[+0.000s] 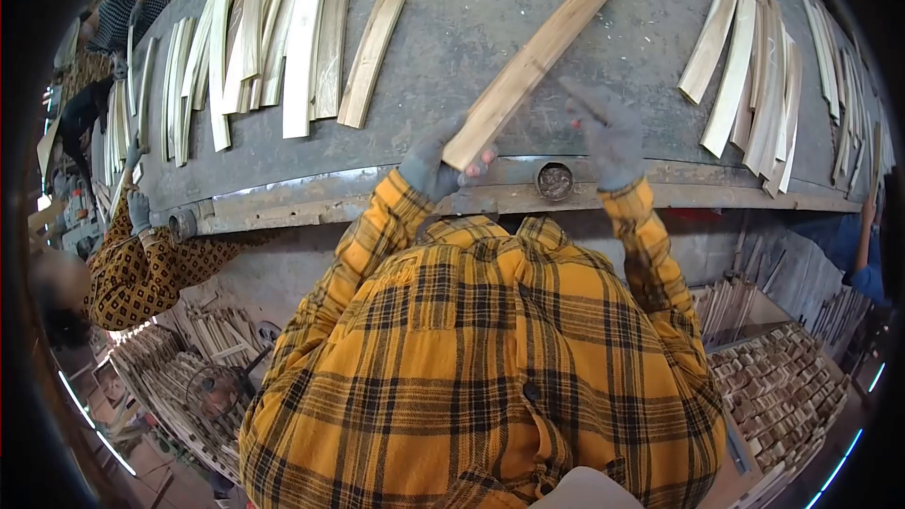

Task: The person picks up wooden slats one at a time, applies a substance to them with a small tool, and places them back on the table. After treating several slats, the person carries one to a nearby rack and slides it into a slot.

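Observation:
My left hand [436, 166], in a grey glove with bare fingertips, is closed around the near end of a brown wooden slat [533, 66]. The slat slants up and to the right above the table, with a whitish mark near its far end. To its right, my right hand [615, 137], also gloved and somewhat blurred, is apart from the slat. Its fingers seem closed on a thin dark thing that I cannot make out. Between my hands, at the table's front edge, sits a small round cup [554, 181] with brown stuff inside.
Wooden slats [302, 47] lie in a row on the grey table [434, 47] at left, with another group [754, 75] at right. A co-worker's patterned sleeve [141, 269] is at left, a blue sleeve [863, 273] at right. Stacked wood pieces [778, 396] stand below the table.

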Demonstrator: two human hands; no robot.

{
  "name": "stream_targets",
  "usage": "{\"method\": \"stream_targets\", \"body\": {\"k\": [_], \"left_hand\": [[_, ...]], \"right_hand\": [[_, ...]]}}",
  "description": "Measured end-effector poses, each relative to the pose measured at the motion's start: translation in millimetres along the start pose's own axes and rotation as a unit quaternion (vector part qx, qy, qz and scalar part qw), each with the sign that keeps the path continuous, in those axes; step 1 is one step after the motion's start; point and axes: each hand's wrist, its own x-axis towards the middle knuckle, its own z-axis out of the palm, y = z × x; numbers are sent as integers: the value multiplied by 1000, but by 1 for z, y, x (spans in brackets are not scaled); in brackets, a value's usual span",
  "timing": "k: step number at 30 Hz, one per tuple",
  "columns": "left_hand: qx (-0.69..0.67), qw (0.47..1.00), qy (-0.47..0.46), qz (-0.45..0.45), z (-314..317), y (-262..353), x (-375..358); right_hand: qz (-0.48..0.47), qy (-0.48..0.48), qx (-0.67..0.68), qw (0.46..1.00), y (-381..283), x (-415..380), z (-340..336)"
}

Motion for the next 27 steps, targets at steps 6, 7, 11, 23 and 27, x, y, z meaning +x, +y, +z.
{"method": "stream_targets", "body": {"k": [6,7,11,23,27], "left_hand": [[-119,992,-47,-15,3,1,6],[-120,992,-28,-16,7,1,4],[-120,993,15,-13,18,2,2],[-60,997,27,-29,7,10,3],[-38,998,52,-23,6,10,3]], "right_hand": [[-89,33,-215,972,-24,-30,33],[-109,39,-237,965,-25,-30,37],[-127,67,-326,934,-17,-39,49],[-95,39,-417,903,-36,-43,54],[-74,28,-351,933,-39,-58,54]]}}
